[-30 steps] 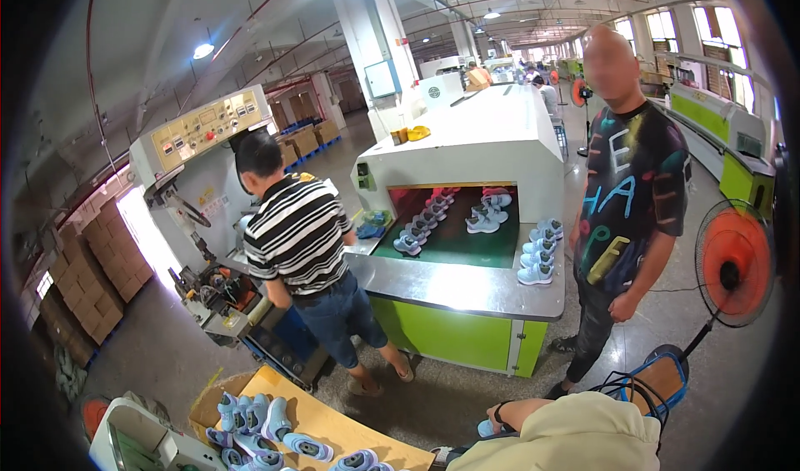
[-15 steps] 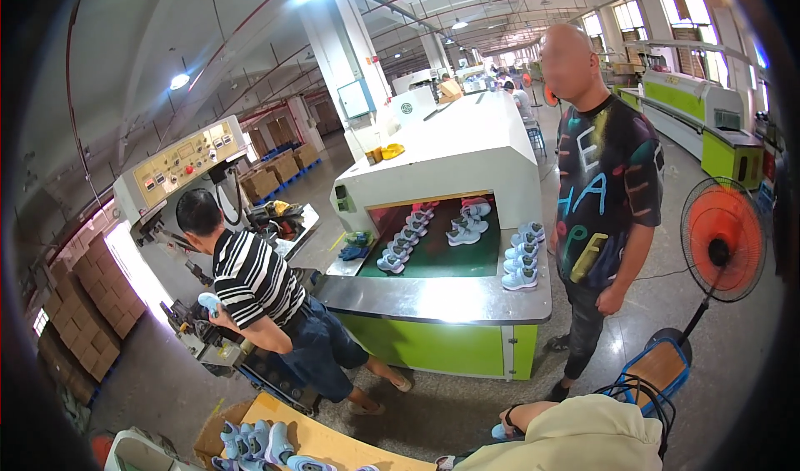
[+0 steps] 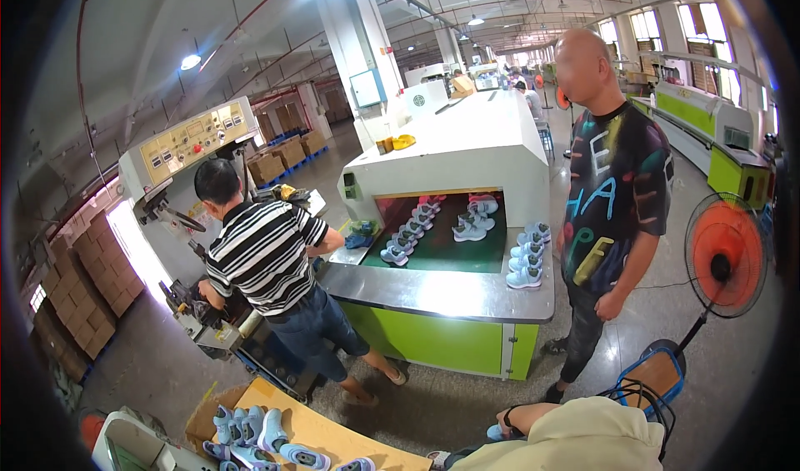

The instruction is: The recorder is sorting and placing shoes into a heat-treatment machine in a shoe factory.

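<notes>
My left hand is not in view. At the lower edge, beside a beige sleeve [image 3: 567, 433], my right hand [image 3: 506, 425] shows only in part, with a dark band at the wrist. A light-blue piece [image 3: 494, 432] is at its tip; the fingers are too hidden to show their grip. Left of it, a yellow-tan tabletop [image 3: 367, 439] bears several light-blue shoes [image 3: 272, 431] in a cluster. A co-worker in a striped shirt [image 3: 267, 254] stands at a machine [image 3: 187, 221], one hand low on it, the other arm stretched toward the conveyor.
A white and green conveyor oven [image 3: 450, 158] carries rows of light-blue shoes on its belt, with more on its metal ledge [image 3: 450, 292]. Another person in a black printed shirt [image 3: 617, 179] stands right of it. Nearby are an orange fan [image 3: 721, 254] and a blue-framed stool [image 3: 654, 379].
The co-worker has turned right, one arm now stretched toward the conveyor. The light-blue shoe in the co-worker's hand no longer shows. My view has shifted slightly, showing more of the tabletop shoes.
</notes>
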`<state>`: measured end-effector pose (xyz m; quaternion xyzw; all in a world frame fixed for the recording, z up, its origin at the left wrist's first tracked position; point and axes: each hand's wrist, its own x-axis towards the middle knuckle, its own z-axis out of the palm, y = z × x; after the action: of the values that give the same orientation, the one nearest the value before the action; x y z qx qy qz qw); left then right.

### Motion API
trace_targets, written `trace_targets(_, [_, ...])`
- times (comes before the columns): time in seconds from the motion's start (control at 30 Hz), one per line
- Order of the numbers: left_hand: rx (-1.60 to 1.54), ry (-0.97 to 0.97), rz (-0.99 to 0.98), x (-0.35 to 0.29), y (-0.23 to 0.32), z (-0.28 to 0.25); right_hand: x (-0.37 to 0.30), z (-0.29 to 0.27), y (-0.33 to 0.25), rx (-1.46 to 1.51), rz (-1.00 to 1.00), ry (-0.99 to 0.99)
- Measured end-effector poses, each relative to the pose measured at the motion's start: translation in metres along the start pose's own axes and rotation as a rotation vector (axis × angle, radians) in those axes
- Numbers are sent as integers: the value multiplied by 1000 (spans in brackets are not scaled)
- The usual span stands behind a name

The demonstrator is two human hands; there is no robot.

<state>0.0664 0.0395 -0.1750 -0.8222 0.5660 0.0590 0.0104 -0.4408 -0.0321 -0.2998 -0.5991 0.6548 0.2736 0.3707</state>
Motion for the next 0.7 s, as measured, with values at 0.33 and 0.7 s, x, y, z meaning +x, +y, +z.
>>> trace_targets(0.33, [154, -109, -140, -16, 30, -58, -31, -25, -14, -29, -20, -70])
trace_targets(0.7, [118, -95, -89, -21, 38, -68, -19, -25, -7, 11, 15, -145])
